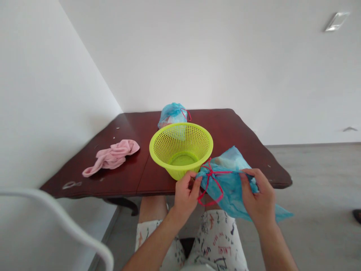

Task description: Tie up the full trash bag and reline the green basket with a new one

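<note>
A blue plastic bag point(229, 199) hangs between my hands at the table's front edge, its top part lying on the table. A red drawstring point(211, 173) is knotted around it, with a loop dangling below. My left hand point(187, 194) pinches the gathered end of the bag beside the knot. My right hand point(258, 194) is closed on the bag's other side, fingers bunching the blue plastic. Something pale shows through the bag, but I cannot make out what. Just left of the bag stands a yellow-green plastic basket point(160, 162) with perforated sides.
Behind the basket sits another blue bag point(172, 111) with a red string. A crumpled pink cloth point(114, 156) lies on the left of the dark red wooden table point(152, 180). A white curved bar point(67, 222) crosses the lower left. Walls stand behind and to the left.
</note>
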Tool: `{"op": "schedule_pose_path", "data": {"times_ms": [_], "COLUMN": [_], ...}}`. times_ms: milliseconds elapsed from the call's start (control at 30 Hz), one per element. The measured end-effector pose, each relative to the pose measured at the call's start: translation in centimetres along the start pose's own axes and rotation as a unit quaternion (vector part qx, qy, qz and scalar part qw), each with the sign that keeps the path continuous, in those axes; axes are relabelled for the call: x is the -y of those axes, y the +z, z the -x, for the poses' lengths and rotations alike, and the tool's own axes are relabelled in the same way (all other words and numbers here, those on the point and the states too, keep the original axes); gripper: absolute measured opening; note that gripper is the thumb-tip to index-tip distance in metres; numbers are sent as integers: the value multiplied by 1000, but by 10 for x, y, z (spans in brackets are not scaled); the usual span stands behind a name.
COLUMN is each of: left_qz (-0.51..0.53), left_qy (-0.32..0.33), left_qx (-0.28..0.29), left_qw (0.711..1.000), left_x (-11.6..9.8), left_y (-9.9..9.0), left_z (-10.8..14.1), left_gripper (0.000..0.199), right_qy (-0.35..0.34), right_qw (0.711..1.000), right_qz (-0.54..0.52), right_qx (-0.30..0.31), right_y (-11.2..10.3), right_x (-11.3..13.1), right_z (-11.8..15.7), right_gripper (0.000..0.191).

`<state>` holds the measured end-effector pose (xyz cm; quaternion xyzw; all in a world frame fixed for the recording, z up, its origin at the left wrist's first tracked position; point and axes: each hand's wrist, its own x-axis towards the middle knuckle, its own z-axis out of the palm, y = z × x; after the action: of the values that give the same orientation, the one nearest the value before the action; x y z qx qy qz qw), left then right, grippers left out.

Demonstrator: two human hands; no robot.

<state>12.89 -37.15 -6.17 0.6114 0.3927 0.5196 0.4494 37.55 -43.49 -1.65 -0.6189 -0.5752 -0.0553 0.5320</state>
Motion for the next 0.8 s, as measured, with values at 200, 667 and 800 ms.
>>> {"op": "schedule_pose_path", "data": {"times_ms": [200,667,800], "left_qz": [23,-36,-66], "left_qy": [-19,13,49], "left_qx": [45,101,83], "left_qw": [999,994,993], "left_x": [0,-12,-17], "left_y": [-2,5,2], "left_z": [8,-2,-8], "left_gripper": [48,40,34], "right_qy": [90,28,-28], "right_qw": [991,969,961], "right_qz": [-95,-129,-90], "right_qx": [-22,207,259], "right_y": [-4,7,6], "right_x": [8,17,15], "right_z": [-1,2,-2], "right_gripper": [21,16,14]}}
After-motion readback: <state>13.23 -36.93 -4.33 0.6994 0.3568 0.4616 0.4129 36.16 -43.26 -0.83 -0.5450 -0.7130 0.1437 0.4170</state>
